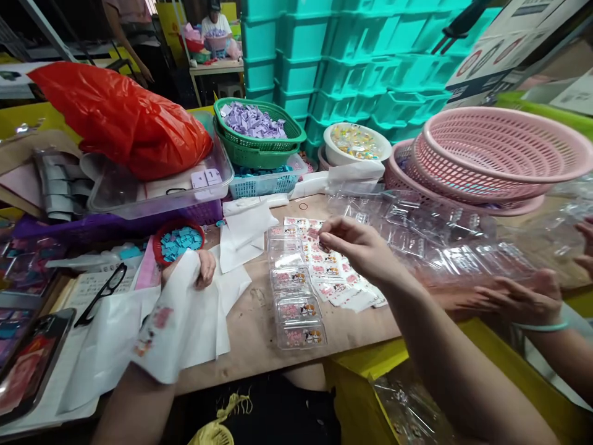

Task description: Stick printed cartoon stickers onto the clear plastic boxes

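Note:
My left hand [206, 269] is closed on a sticker sheet [169, 315], a curled white sheet with cat pictures near its lower end; it hangs over my forearm. My right hand [349, 244] is raised above the table, thumb and fingertips pinched; whatever is between them I cannot make out. Below and left of it lies a row of joined clear plastic boxes [291, 278], several bearing pink-lettered cat stickers. More printed sticker sheets [328, 272] are spread just right of the boxes, partly under my right hand. White backing papers [236, 284] lie beside my left hand.
Another person's hands [523, 300] touch clear plastic trays [463, 247] at right. Pink baskets [504, 148], a green basket [259, 145] of purple pieces and a red bowl [160, 244] of blue pieces stand around. Glasses [106, 287] and a phone [34, 358] lie at left.

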`<state>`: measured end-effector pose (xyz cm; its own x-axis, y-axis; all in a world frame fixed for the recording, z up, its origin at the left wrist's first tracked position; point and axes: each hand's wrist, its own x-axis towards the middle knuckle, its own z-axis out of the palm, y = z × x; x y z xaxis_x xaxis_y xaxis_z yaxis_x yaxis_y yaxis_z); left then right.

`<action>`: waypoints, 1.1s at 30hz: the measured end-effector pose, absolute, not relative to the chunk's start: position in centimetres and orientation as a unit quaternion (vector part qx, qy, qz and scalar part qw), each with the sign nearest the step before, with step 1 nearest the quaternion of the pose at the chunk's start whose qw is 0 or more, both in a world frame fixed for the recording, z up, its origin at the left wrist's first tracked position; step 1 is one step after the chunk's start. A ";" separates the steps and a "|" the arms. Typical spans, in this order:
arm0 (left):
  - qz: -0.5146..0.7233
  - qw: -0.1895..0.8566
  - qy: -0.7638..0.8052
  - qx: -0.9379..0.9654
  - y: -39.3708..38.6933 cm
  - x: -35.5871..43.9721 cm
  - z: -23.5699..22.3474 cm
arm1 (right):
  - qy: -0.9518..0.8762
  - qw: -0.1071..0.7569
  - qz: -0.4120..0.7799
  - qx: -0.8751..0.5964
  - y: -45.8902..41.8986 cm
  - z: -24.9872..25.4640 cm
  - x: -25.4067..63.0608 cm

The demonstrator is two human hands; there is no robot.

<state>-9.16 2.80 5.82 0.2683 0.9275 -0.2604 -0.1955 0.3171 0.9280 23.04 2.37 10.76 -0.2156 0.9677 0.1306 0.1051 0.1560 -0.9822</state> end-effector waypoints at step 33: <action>0.306 0.477 0.615 0.548 6.6 -0.4 1.9 | -0.415 0.301 0.559 -0.652 7.8 5.2 20.7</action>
<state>-0.36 6.64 1.86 0.0555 0.9661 -0.2521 0.3815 0.2128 0.8995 20.74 7.77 5.17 0.0319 0.8769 -0.4796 0.2048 -0.4754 -0.8556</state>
